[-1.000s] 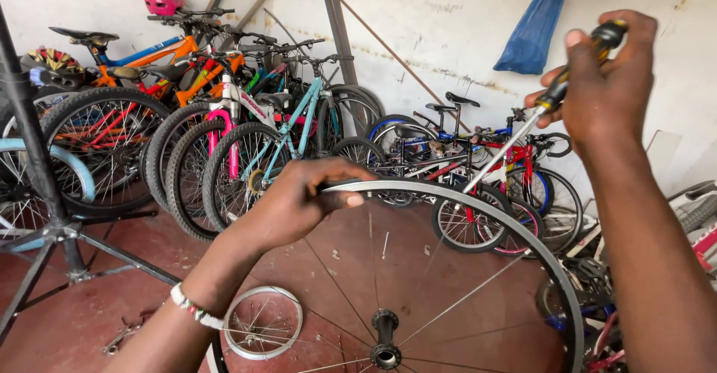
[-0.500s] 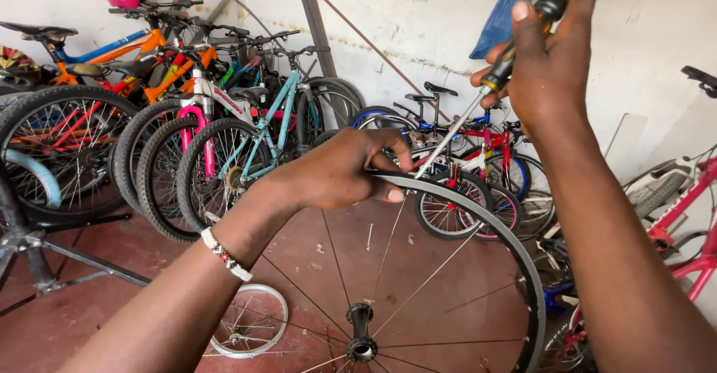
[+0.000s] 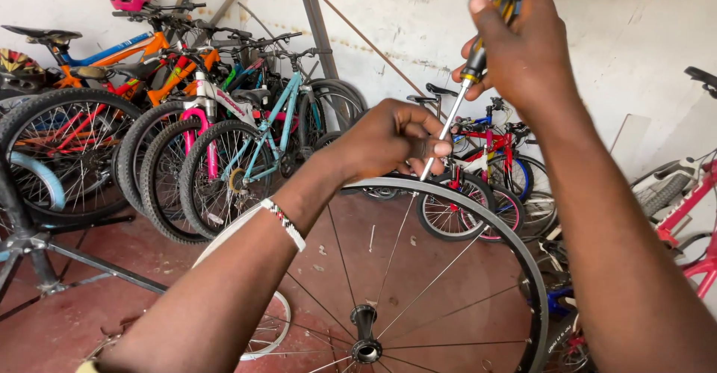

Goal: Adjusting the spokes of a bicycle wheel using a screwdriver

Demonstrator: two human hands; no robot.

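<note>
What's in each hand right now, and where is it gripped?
The right hand grips the screwdriver by its handle, up at the top. The left hand holds the bare wheel rim at its top edge, beside the screwdriver's tip.

Two bare forearms, no sleeves in view anywhere along them. Left hand point(image 3: 388, 140) bare, no glove, no ring visible on the fingers point(image 3: 429, 147). Around the left wrist, a narrow beaded bracelet point(image 3: 284, 224), mostly white beads with small dark and reddish ones mixed in, sitting snug as a flat band. Right hand point(image 3: 523, 52) likewise bare and ungloved; right wrist and forearm plain, no band or watch showing. Fingernails short.
</note>
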